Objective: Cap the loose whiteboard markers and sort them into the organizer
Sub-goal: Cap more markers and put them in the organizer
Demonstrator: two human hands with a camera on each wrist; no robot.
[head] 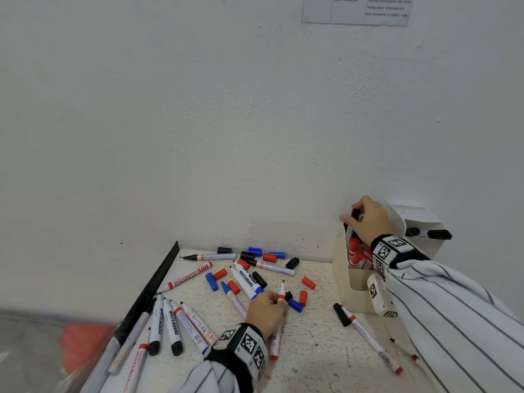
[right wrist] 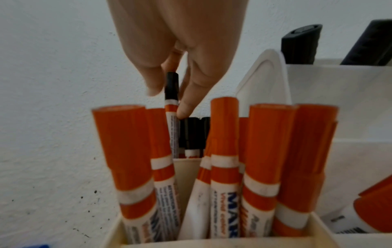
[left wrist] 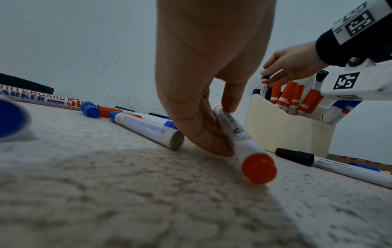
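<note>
A person in a striped sleeve works at a speckled pale tabletop (head: 317,344) set against a white wall. Their right hand (head: 368,219) is over the cream plastic organizer (head: 354,296) at the tabletop's far right corner, fingertips pinching a slim white marker with a black cap and red band (right wrist: 172,107), which stands upright in the back compartment behind a cluster of orange-capped markers (right wrist: 224,151) — this one looks like it is just being dropped in. The left hand (head: 265,310) is down on the tabletop near the middle, thumb and fingers closed around an uncapped white marker with a red collar (head: 280,296), its barrel still lying on the surface. Many markers and loose red, blue and black caps (head: 308,282) remain scattered toward the far edge and left side.

So sorting is underway, with much left. The next move likely calls for releasing the slim marker, then finding a red cap for the one in the left hand.
</note>
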